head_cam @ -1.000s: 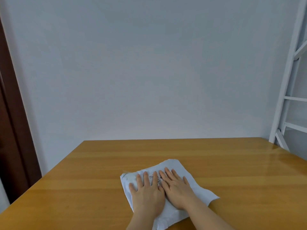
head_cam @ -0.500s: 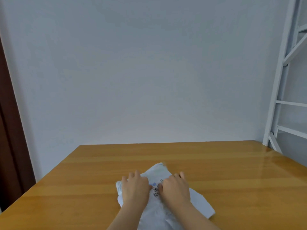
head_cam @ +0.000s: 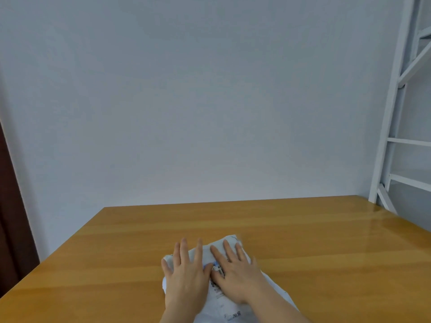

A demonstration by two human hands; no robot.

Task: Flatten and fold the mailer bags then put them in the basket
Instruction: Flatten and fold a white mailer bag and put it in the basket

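Note:
A white mailer bag (head_cam: 222, 301) with a printed shipping label lies on the wooden table (head_cam: 314, 252) near the front edge. My left hand (head_cam: 186, 273) rests flat on the bag's left part, fingers spread and reaching past its far edge. My right hand (head_cam: 235, 271) lies palm down on the bag's right part, beside the left hand. Both palms press on the bag; neither grips it. The hands and forearms hide much of the bag. No basket is in view.
A plain pale wall stands behind the table. A white metal frame (head_cam: 394, 117) rises at the right, just beyond the table's far right corner. A dark brown door edge (head_cam: 9, 206) runs down the left side.
Both hands went from curled over the bag half a second ago to flat with fingers stretched forward. The view has shifted slightly to the left.

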